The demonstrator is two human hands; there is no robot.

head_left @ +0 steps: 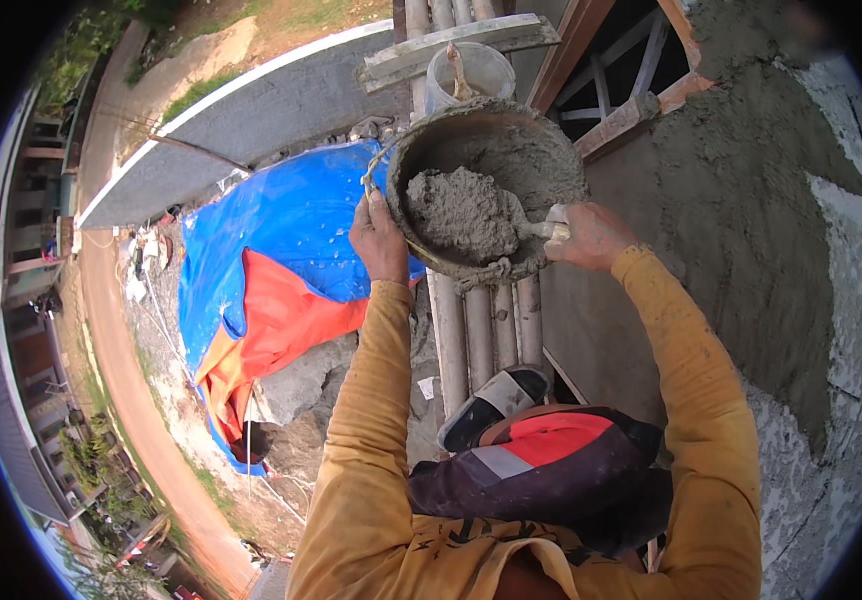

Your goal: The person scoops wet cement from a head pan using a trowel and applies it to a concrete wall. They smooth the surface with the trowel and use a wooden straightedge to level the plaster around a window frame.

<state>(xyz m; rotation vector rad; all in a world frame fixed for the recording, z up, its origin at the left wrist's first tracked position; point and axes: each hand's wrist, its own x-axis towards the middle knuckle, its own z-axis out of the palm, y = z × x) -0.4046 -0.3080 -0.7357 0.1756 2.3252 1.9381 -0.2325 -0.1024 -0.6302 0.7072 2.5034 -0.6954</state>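
Note:
A round, mortar-caked bucket (543, 148) stands tipped toward me above the scaffold poles. Inside it lies a heap of wet grey mortar (459, 212). My left hand (379, 238) is closed at the bucket's left side, gripping its thin handle close to the rim. My right hand (596, 238) is wrapped round the pale handle of a trowel (555, 229) at the right rim. The trowel's blade reaches into the bucket and is mostly hidden by mortar.
Scaffold poles (479, 335) run beneath, with my shoe (491, 405) on them. Beyond the bucket are a whitish pail (486, 70) and a plank (461, 48). To the right rises a wall with fresh render (751, 220). Far below left spreads a blue tarp (281, 210).

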